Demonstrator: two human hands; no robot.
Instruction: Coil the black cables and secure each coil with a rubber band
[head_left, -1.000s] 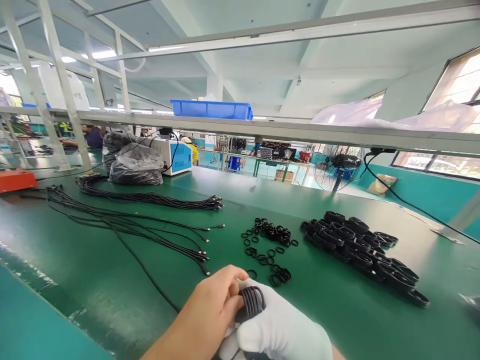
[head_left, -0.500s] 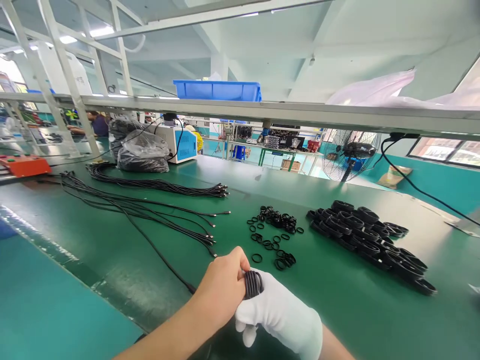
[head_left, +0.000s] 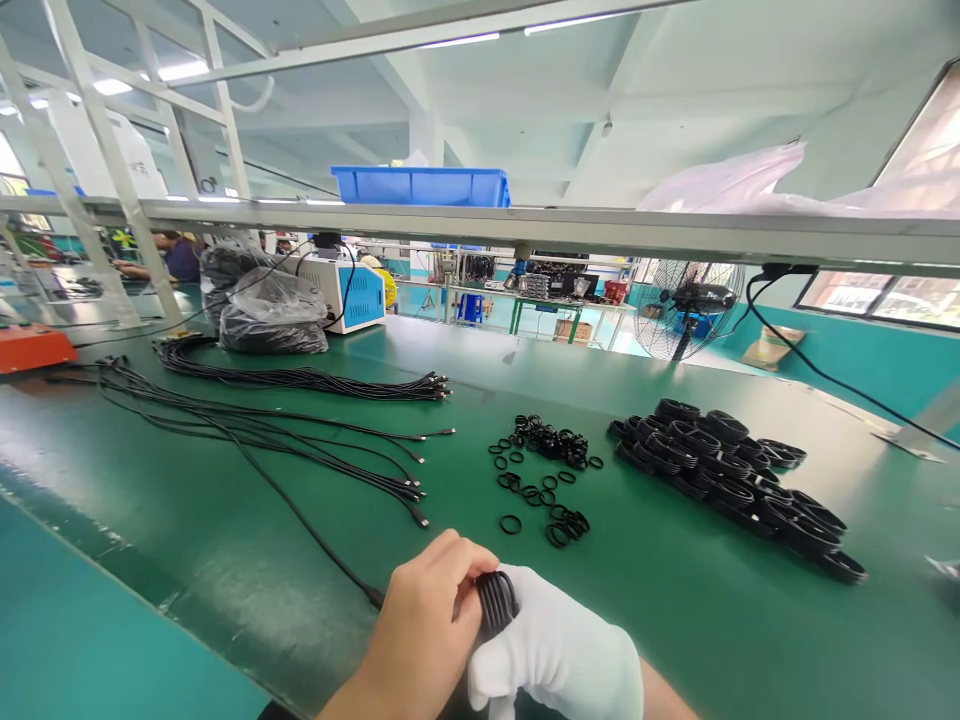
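A coiled black cable is held between my two hands near the front of the table. My bare left hand grips the coil's left side, its fingers bent over the top. In a white glove, my right hand is closed round the coil from the right; the lower part of the coil is hidden. Beyond the hands lie small black rings, some heaped and some loose. One loose ring is nearest the hands. To the left, several straight black cables are spread with their plugs pointing right.
A bundle of black cables lies farther back. Coiled cables are piled on the right of the green table. Plastic bags and a blue-white machine stand behind. Overhead, a shelf carries a blue bin.
Both hands and the coil sit slightly lower and to the left in the view, which has itself shifted a little. The left hand's fingers lie more over the coil's top.
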